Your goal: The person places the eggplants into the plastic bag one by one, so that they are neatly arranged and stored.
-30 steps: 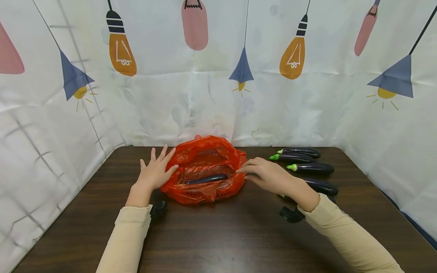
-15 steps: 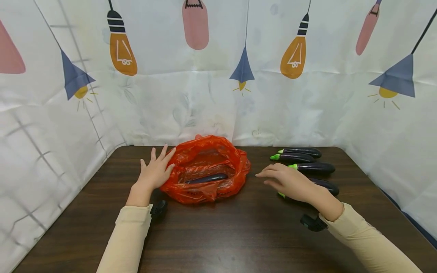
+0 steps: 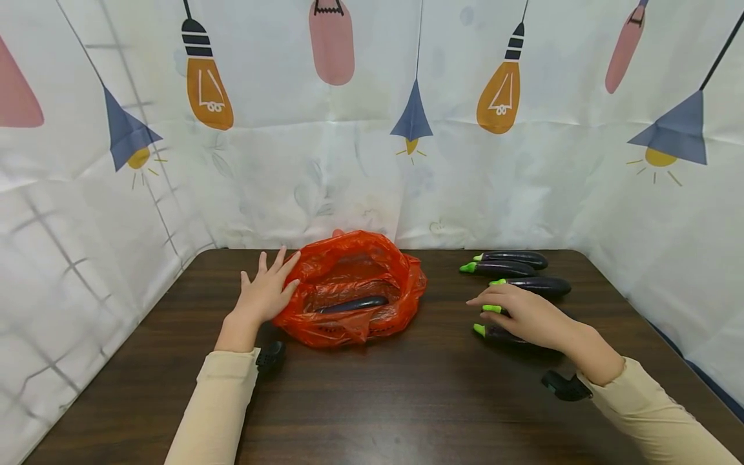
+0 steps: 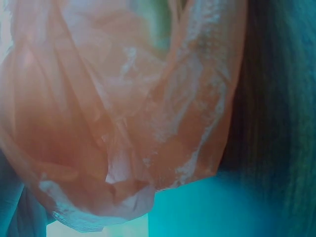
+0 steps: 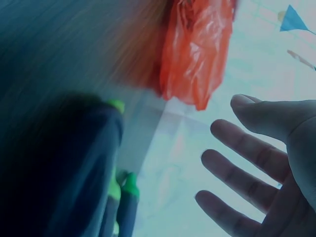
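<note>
A red plastic bag [image 3: 401, 316] stands with its mouth open on the brown table, and one eggplant [image 3: 354, 304] lies inside it. My left hand [image 3: 263, 294] has its fingers spread against the bag's left side. The bag's side fills most of the left wrist view. Over on the right, my right hand [image 3: 529, 316] is above the nearer eggplants with nothing in its grasp; its fingers are apart in the right wrist view. A near eggplant [image 3: 494, 333] with a green stem is partly hidden under that hand, and another stem [image 3: 492, 309] shows between thumb and fingers.
More eggplants lie in a row behind the right hand, among them one in the middle [image 3: 540, 287] and one at the back [image 3: 520, 259]. A white patterned cloth [image 3: 349, 174] hangs behind the table [image 3: 360, 407] and along its sides.
My right hand has moved away from the bag's right edge, rightward to the near eggplants. The bag's right side has spread slightly outward. My left hand stays in place.
</note>
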Demonstrator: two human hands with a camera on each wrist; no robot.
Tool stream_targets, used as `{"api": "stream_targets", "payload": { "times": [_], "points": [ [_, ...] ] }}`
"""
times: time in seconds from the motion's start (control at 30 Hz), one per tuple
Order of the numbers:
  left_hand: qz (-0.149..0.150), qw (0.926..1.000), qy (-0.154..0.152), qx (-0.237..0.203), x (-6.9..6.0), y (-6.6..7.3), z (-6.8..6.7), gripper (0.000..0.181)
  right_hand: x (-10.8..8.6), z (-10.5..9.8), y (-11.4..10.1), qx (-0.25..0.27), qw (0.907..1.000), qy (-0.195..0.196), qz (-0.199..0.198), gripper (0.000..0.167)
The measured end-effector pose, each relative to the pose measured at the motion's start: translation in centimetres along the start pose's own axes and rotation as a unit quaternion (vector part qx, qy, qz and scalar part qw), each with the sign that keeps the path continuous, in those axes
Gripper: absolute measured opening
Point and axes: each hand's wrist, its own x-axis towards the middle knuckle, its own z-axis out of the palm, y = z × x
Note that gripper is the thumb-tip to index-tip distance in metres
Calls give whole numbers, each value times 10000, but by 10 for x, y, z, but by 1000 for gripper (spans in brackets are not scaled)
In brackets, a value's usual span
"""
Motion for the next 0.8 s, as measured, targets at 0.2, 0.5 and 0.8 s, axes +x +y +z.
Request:
{"api": "stream_targets", "payload": {
  "times": [0.2, 0.5, 0.8],
  "points": [
    [-7, 10000, -19, -78, -1, -1, 0, 67, -10, -3, 8, -43, 9994, -284, 167, 33],
    [23, 9999, -11, -119, -1, 1, -2, 67, -27, 0, 16, -79, 9975, -563, 426, 36],
    [5, 9998, -34, -176, -2, 1, -2, 67, -37, -3, 18, -74, 9945, -733, 743, 39]
  ]
}}
